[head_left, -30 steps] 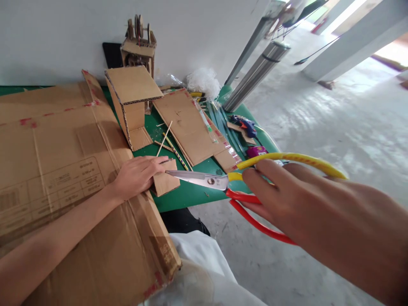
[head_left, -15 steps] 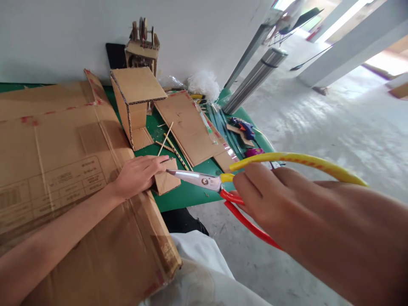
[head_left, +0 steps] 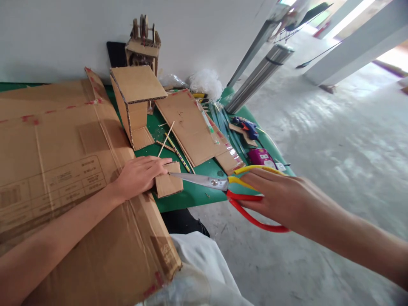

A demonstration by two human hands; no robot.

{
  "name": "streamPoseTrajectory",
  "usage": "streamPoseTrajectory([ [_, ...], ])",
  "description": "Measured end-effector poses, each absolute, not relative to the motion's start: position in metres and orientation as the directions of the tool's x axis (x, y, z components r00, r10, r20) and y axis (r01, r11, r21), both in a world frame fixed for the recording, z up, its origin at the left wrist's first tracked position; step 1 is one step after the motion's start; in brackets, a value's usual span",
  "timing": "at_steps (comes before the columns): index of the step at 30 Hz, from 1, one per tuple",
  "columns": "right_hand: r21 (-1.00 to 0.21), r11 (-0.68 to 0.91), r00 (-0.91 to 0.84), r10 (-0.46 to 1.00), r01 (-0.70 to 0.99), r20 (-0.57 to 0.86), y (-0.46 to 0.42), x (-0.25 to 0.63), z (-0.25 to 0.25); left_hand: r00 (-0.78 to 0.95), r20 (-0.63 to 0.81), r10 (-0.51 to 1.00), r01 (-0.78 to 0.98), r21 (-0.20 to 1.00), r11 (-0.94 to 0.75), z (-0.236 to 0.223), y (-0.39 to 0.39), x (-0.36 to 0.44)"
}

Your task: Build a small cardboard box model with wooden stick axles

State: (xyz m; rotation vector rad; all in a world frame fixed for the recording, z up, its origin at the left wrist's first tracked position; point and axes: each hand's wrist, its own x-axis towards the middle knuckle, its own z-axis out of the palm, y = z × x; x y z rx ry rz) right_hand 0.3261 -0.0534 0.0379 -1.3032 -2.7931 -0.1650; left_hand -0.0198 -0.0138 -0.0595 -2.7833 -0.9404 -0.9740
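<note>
My left hand (head_left: 140, 175) is closed on the left end of a small cardboard piece (head_left: 170, 182) at the table's front edge; some of its fingers are hidden beneath. My right hand (head_left: 270, 189) grips a pair of scissors (head_left: 205, 181) with one yellow and one red handle. The blades look closed together, and their tip touches the small piece beside my left fingertips. Under my left forearm spreads a large flattened cardboard box (head_left: 73, 204).
Behind my left hand stands an open cardboard box frame (head_left: 138, 85). Flat cardboard sheets (head_left: 188, 127), thin sticks (head_left: 166, 138), a blue glue gun (head_left: 245, 126) and a purple power strip (head_left: 261, 157) lie on the green table (head_left: 200, 195). A steel post (head_left: 259, 78) rises at the right.
My right hand has moved back from the camera with the scissors, and their handles have come closer together. The small cardboard piece has turned slightly, while my left hand keeps its place.
</note>
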Motion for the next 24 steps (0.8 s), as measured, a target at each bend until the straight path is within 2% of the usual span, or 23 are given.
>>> streamPoseTrajectory([
  [3, -0.012, 0.628, -0.627, 0.778, 0.778, 0.047, -0.051, 0.332, 0.014, 0.61, 0.585, 0.534, 0.559, 0.16, -0.814, -0.06, -0.013, -0.019],
  [8, -0.25, 0.575, -0.575, 0.814, 0.779, 0.082, -0.047, 0.333, -0.016, 0.611, 0.577, 0.541, 0.548, 0.184, -0.816, -0.06, -0.012, -0.019],
  [17, -0.554, 0.403, -0.476, 0.879, 0.729, 0.013, -0.047, 0.322, -0.039, 0.606, 0.592, 0.531, 0.55, 0.17, -0.817, -0.057, -0.012, -0.017],
  [20, -0.602, 0.347, -0.401, 0.915, 0.719, 0.048, -0.046, 0.325, -0.042, 0.605, 0.589, 0.535, 0.551, 0.176, -0.816, -0.057, -0.012, -0.017],
  [24, -0.592, 0.349, -0.358, 0.927, 0.727, 0.108, -0.045, 0.332, -0.045, 0.614, 0.554, 0.562, 0.552, 0.208, -0.808, -0.059, -0.01, -0.019],
])
